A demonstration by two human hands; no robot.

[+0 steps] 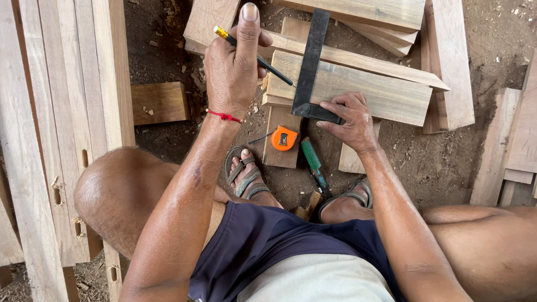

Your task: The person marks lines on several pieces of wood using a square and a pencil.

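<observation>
My left hand (233, 65), with a red thread at the wrist, is shut on a black pencil (276, 70) whose tip touches a pale wooden plank (379, 92). A dark metal try square (312, 56) lies across that plank, its blade running away from me. My right hand (348, 118) presses down on the square's stock at the plank's near edge. The plank rests on other boards on the dirt ground, just beyond my sandalled feet.
An orange tape measure (284, 138) and a green-handled tool (312, 159) lie by my feet. Long boards with mortise slots (46, 129) run along the left, next to a short wood block (159, 103). More planks (535, 120) are stacked at the right and far side.
</observation>
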